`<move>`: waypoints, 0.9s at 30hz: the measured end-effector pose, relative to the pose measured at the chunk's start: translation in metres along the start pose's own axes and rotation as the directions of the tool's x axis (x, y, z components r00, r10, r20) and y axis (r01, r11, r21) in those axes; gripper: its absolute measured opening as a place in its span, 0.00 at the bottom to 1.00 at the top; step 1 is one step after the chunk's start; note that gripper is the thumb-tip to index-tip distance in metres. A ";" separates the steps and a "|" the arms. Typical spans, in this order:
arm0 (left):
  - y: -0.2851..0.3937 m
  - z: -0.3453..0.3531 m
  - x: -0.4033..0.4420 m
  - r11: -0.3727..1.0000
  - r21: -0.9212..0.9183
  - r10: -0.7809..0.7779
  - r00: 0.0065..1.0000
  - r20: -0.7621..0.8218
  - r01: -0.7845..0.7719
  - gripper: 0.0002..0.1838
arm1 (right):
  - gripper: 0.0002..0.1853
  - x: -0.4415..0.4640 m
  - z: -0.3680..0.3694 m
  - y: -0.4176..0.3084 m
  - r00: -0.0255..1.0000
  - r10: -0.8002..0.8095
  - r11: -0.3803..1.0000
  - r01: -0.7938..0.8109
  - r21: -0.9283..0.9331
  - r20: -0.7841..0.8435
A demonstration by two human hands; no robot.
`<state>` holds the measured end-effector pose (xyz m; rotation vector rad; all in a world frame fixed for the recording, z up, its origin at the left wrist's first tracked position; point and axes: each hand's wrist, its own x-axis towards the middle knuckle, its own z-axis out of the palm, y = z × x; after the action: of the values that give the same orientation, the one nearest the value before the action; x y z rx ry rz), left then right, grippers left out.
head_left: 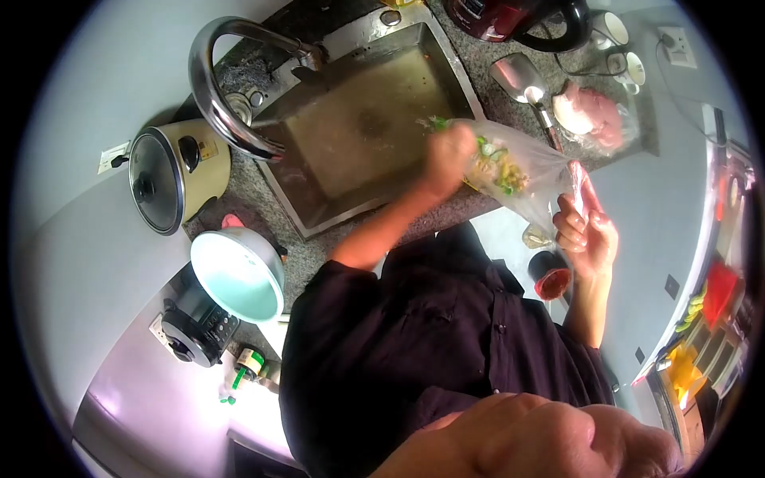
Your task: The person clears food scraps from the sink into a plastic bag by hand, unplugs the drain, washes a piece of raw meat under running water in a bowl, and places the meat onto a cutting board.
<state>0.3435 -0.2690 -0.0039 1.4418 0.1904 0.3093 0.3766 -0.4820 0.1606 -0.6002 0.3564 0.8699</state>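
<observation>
A clear plastic bag (542, 171) stretches between my two hands beside the sink's right front corner. Green and yellowish food pieces, perhaps vegetable scraps (502, 169), show through its left part. My left hand (450, 159), smeared by motion, is closed at that end of the bag, with a bit of green showing just past the fist. Gathered plastic at the other end is gripped by my right hand (586, 227), its fingers curled round it. The metal sink (299, 199) lies in front of me, holding shallow cloudy water.
A curved faucet (211, 80) arches at the sink's left, near a rice cooker (179, 175) and a pale basin (239, 275). On the right counter are raw meat (594, 115) on plastic, a cleaver (519, 76), a dark red kettle (498, 20) and cups (610, 30).
</observation>
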 end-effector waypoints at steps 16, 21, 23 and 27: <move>-0.241 -0.139 0.073 0.320 0.941 -0.118 0.990 -0.072 0.106 0.25 | 0.41 -0.006 -0.028 0.000 0.996 -0.019 0.998 0.024 0.065 -0.083; -0.277 -0.123 0.070 0.264 0.943 -0.381 0.877 0.294 -0.201 0.15 | 0.41 -0.004 -0.033 -0.001 0.996 -0.025 0.997 0.031 0.071 -0.086; -0.269 -0.127 0.047 0.298 0.918 -0.321 0.878 0.356 -0.263 0.14 | 0.41 -0.004 -0.032 -0.002 0.996 -0.024 0.997 0.030 0.070 -0.080; -0.258 -0.152 0.015 0.386 0.858 -0.180 0.885 0.430 -0.338 0.13 | 0.41 -0.001 -0.032 -0.003 0.996 -0.023 0.997 0.029 0.068 -0.089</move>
<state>0.3347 -0.1464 -0.2778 2.6498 -0.1601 -0.1457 0.3767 -0.5034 0.1371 -0.5792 0.4563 0.8041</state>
